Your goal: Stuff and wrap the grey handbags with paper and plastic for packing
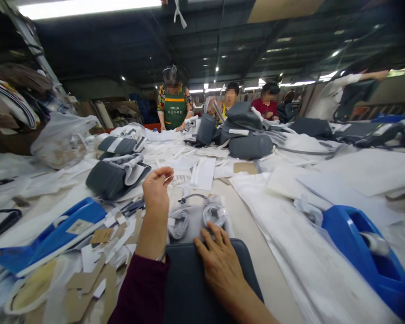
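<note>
My right hand (219,256) lies on a dark grey leather-like panel (185,288) with rounded corners, its fingers spread and pointing away from me. Its fingertips reach over the panel's far edge, close to a coiled clear cord (216,215) in see-through wrapping. A second wrapped coil (178,225) sits to the left of that one, and a short dark cord (192,195) arches beyond them. Raised above the table, my left hand (157,186) has its fingers bent together in a pinch. What it holds, if anything, is too small to make out.
Blue tape dispensers stand at left (60,229) and right (364,252). Cardboard scraps (91,288) litter the left side. Dark grey bags (113,177) and white sheets (204,173) cover the far table. Several people work beyond, one in a green apron (174,112).
</note>
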The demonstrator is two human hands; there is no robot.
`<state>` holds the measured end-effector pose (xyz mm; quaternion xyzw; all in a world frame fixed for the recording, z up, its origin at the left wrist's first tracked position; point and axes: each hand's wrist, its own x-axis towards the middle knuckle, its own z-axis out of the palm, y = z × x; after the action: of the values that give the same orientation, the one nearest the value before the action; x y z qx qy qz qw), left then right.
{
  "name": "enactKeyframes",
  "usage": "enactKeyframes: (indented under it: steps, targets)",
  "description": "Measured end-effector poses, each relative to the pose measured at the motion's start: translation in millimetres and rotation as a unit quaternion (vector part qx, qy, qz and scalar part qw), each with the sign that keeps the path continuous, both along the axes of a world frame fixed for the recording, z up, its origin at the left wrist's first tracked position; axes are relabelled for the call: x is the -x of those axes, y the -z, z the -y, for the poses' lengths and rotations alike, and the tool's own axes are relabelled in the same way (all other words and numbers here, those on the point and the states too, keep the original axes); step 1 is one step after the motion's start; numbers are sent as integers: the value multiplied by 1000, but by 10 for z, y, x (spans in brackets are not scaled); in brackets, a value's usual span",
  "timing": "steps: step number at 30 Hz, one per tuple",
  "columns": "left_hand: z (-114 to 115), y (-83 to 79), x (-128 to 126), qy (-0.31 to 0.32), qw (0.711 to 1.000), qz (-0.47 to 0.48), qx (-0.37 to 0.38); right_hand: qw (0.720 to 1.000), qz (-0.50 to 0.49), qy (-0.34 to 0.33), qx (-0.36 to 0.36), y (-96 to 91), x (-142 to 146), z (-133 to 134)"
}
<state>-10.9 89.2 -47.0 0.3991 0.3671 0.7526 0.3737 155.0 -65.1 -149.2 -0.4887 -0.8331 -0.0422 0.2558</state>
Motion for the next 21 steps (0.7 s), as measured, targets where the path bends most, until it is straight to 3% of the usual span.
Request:
enactKeyframes:
  steps: [2,5,7,9,11,12,17,21]
  targets:
    - [123,-102,55,-12,999,-51,4,1000,0,-1,10,-13,-10,5]
    - [224,-49,-84,31,971,-223,81,1000,-3,-1,18,-19,-18,5]
    - [219,92,-277,59,898,-411,147,1000,-7,-1,19,-20,-24,3]
    - [183,258,-482,56,776,-596,197,1000,-7,-3,17,-23,-30,4]
    - [150,405,-643,31,677,-699,227,1000,-1,-6,16,-30,-32,12]
    - [140,463,-697,19,652,-719,241,1000,2,-7,14,-35,-29,16]
    - [104,619,-715,0,630,-741,233,1000,-18,-17,5,-106,-16,13]
    - [77,687,-651,-2,632,-746,208,987,-145,-59,25,-329,-163,125]
